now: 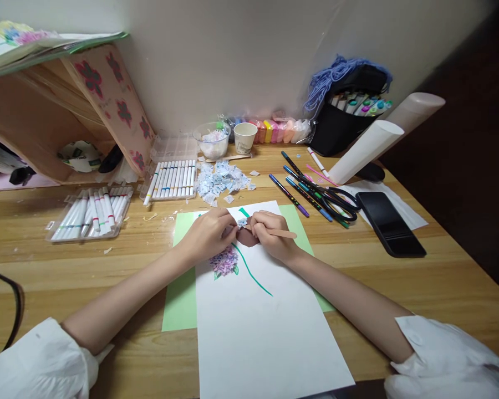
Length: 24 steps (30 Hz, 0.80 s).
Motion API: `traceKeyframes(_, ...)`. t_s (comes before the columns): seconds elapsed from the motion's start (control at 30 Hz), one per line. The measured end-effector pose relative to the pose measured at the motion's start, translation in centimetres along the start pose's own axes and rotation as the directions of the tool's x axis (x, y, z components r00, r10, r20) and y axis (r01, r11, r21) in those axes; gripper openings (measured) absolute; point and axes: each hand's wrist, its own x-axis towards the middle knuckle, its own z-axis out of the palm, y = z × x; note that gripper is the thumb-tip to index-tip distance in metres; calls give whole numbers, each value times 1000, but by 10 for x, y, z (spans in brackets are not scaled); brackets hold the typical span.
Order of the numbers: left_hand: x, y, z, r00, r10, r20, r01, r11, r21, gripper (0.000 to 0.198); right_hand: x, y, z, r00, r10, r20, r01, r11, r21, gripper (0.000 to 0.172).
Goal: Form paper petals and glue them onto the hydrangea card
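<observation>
"What surrounds the work?"

"Along the back of the table (149, 354) we see a bowl (197, 136) of paper scraps, a paper cup (245, 138) and a black holder (336, 133) full of pens. Two plastic boxes of markers sit at left; scissors (341, 202), loose pens and a phone (391, 224) lie at right, beside the green sheet (178, 305). A heap of pale blue scraps (222, 180) rests just beyond the paper."

"And what blocks our view?"

"The fingers themselves, which cover part of a brown patch (248, 238) on the white sheet (270, 338)."

"How are the arms posed?"

"Both forearms reach forward from white sleeves and angle inward, the hands nearly meeting over the upper part of the sheet. The right hand (272, 235) grips a wooden stick (285, 234), one rounded end jutting out to the right. The left hand (208, 235) is bent, fingertips down near the paper; we cannot tell whether they pinch anything."

"Where does the handwork lie?"

"We find a small blue cluster (242, 223) between the two sets of fingertips, at the top of the brown patch. A purple flower (224, 261) lies just below the left hand, near a curving green line (249, 269)."
</observation>
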Motion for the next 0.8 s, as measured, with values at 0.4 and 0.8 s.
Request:
traceKeyframes(0.4, -6, -11, -4, 990, -43, -136, 36, 998, -48, 18, 0, -3, 2, 1000, -16, -18, 17, 1000, 16, 26)
traceKeyframes(0.8, -7, -14, -3, 986, -73, -149, 61, 995, -82, 16, 1, -2, 2, 1000, -2, 23, 2, 1000, 8, 23)
